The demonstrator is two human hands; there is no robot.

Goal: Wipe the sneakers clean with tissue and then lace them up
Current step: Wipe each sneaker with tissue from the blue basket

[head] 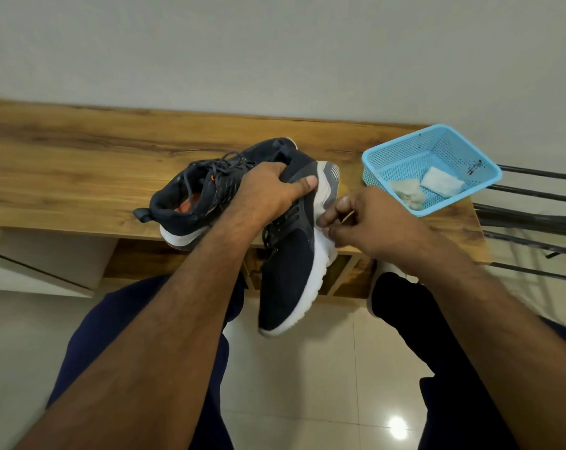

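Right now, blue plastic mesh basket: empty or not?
Not empty. The blue plastic mesh basket holds a white folded tissue and a crumpled one.

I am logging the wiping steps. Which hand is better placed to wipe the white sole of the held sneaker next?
Right. The right hand already pinches tissue against the held sneaker sole, while the left hand grips its upper.

A long wooden table [80, 164] with a warm brown grain runs along a pale wall. On it lies a dark navy mesh sneaker with a white sole [190, 203], its heel end reaching past the near edge of the table. Well to the right of that sneaker, at the table's right end, stands a light blue perforated plastic basket [402, 157].
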